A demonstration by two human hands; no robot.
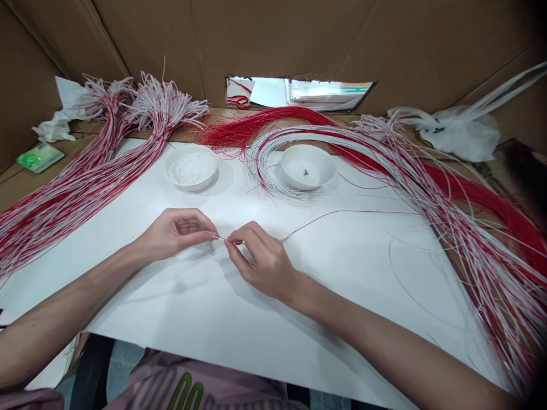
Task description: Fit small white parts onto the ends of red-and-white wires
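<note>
Near the middle of the white tabletop, my left hand pinches the end of a thin wire between thumb and forefinger. Close beside it, my right hand is closed on the same wire with its fingertips. A red strand runs from behind my right hand toward the bundle on the right. The details at the wire's tip are too small to tell. Beyond my hands stand a white bowl with small white pieces and another white bowl with a small dark bit inside.
Red and white wire bundles lie at the left, and more wires curve down the right side. A cardboard wall with a slot stands behind. A plastic bag and a green packet lie near the back corners.
</note>
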